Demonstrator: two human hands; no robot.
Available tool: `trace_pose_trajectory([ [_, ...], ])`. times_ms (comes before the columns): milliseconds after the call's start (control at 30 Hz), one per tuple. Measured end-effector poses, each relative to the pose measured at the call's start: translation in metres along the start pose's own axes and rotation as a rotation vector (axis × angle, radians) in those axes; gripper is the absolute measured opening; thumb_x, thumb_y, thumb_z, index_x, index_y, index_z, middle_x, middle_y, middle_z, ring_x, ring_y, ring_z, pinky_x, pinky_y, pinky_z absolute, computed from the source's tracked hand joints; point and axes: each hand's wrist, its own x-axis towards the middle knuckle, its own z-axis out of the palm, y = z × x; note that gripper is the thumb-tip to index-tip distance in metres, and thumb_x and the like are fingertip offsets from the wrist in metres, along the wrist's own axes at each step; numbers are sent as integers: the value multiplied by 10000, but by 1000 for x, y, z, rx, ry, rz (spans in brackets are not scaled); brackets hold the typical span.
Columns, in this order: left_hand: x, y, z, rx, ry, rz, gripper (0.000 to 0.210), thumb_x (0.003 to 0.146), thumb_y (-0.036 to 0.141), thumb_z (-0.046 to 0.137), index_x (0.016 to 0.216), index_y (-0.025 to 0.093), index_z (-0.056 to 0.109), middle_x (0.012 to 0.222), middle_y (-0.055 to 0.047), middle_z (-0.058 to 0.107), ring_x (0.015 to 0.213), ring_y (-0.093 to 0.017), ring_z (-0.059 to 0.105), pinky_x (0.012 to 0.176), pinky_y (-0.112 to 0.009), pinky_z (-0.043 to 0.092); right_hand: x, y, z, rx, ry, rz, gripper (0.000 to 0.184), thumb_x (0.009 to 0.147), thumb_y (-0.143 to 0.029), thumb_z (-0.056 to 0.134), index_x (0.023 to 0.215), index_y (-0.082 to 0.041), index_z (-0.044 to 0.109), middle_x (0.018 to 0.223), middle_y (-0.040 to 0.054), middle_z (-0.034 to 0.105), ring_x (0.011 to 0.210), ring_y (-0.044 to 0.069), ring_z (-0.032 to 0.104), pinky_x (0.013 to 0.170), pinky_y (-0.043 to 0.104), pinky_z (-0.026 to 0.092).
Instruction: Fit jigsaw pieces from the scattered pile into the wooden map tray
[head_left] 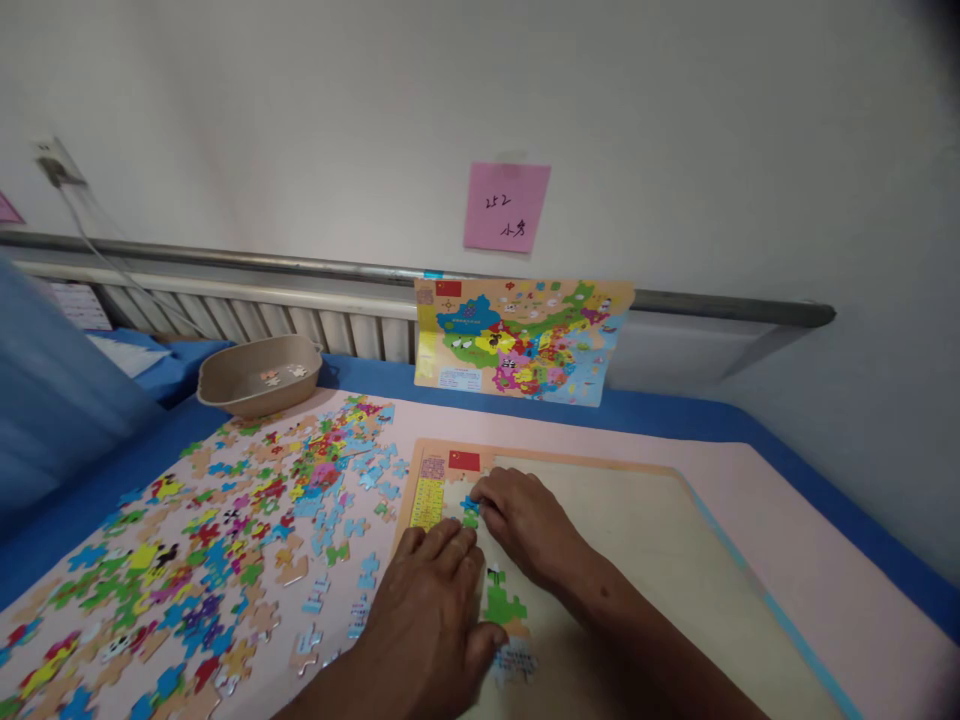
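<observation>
A puzzle board (622, 540) with a beige middle and a printed border lies on the pink sheet. Flat over the board's left part rests my left hand (435, 610), its fingers stretched out and its thumb apart. My right hand (529, 520) is closed in a pinch near the upper left of the board. At its fingertips is a blue puzzle piece (470, 503), just above green pieces. More green pieces (501, 603) lie on the board right of my left hand. The red flag section (464, 461) and a yellow panel (428, 500) fill the top left corner.
Loose puzzle pieces (217, 550) spread across the left of the table. A beige basin (259, 385) behind them holds a few pieces. A colourful map picture (525, 345) leans below the metal rail (720, 306). A pink note (506, 208) is on the wall.
</observation>
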Motion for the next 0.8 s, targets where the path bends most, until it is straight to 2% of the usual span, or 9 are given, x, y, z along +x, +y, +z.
trace_pose_trajectory([
  [467, -3, -4, 5, 65, 28, 40, 521, 947, 445, 636, 1374, 154, 704, 1534, -134, 638, 1448, -396, 530, 1211, -626, 365, 0, -3, -6, -12, -34, 16, 146, 983, -104, 617, 994, -220, 704, 1022, 31, 702, 979, 208, 579, 854, 335, 337],
  [800, -8, -9, 18, 165, 1, 48, 553, 984, 446, 591, 1465, 180, 655, 1608, -102, 564, 1485, -407, 491, 1190, -660, 365, 2, -5, -11, -53, -73, 21, 135, 1000, -125, 608, 960, -216, 700, 1018, 41, 701, 976, 217, 568, 839, 341, 316],
])
